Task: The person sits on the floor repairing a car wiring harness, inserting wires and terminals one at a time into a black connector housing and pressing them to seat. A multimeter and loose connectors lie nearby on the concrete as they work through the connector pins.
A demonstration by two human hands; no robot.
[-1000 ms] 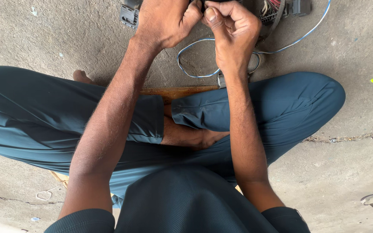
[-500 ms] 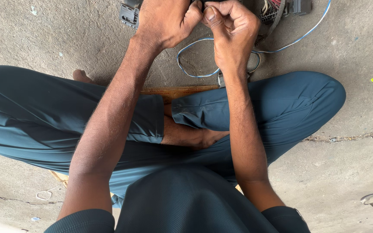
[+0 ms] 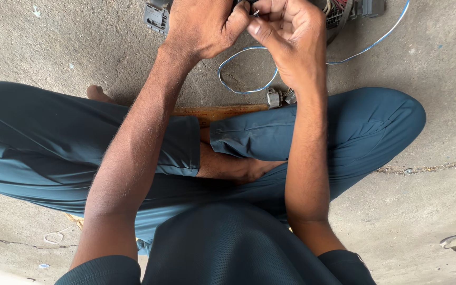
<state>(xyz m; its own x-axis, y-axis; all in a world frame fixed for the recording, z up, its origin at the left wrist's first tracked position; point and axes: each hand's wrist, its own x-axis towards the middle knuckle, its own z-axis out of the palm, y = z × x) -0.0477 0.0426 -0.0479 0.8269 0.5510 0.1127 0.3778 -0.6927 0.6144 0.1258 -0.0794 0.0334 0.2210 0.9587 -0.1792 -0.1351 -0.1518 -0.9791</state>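
Small metal pin (image 3: 257, 12), pinched btwn hands (image 3: 249, 24)

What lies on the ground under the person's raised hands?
Below the left hand and right hand, a looped blue wire and small grey connectors rest on the concrete floor. The hands cover whatever lies directly beneath them.

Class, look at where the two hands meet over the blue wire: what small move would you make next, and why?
Probably keep both pinches and draw the work slightly toward the body. The left hand and right hand meet fingertip to fingertip on a tiny metal tip at the frame's top edge, where it is hard to see. The blue wire lies looped slack on the concrete floor, so it should give.
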